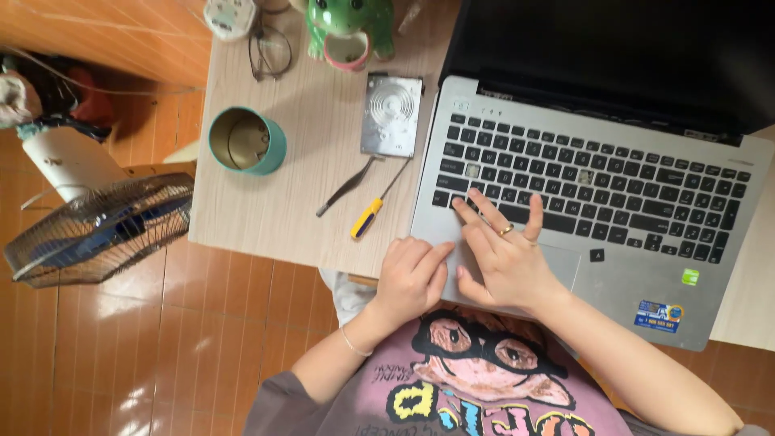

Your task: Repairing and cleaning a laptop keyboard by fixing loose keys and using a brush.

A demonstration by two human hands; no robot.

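My hands (412,278) (504,258) crowd the silver laptop's (646,266) near-left corner. Left of it, a yellow-handled screwdriver (367,216), steel tweezers (347,186) and a bare metal hard drive (392,115) block the pale wooden desk (266,210); open desktop remains between them and the teal tin cup (246,141).

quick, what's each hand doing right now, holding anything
Left hand: fingers loosely curled, holding nothing, resting at the front corner of the silver laptop.
Right hand: open, fingers spread on the laptop's black keys, holding nothing.

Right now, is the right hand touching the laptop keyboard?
Touching. The head view shows the right hand spread over the laptop, fingertips pressed onto the lower key rows.
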